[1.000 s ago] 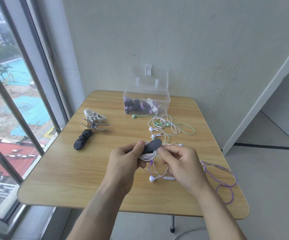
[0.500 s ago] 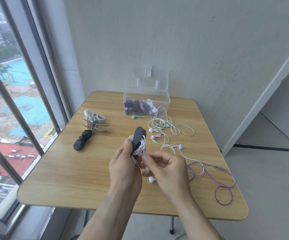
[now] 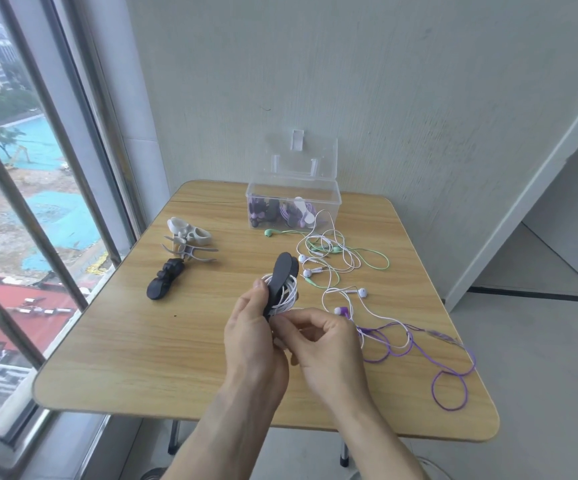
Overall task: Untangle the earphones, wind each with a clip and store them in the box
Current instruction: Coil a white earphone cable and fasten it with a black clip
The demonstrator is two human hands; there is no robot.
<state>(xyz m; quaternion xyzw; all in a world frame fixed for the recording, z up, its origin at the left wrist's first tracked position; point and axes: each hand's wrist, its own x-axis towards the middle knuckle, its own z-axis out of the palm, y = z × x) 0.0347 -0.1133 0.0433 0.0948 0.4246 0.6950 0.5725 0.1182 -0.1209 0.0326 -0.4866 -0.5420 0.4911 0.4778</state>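
Clip (image 3: pixel 282 276) wound with white cord stands gripped in left hand (image 3: pixel 250 336), right hand (image 3: pixel 323 336) pinching its base.

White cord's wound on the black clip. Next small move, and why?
Probably tuck the cord's loose end, then drop the bundle in the box. The left hand grips the black clip wrapped in white cord; the right hand pinches at its base.

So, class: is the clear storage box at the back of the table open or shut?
Open. The clear box has its lid swung up against the wall, and wound earphones already lie inside.
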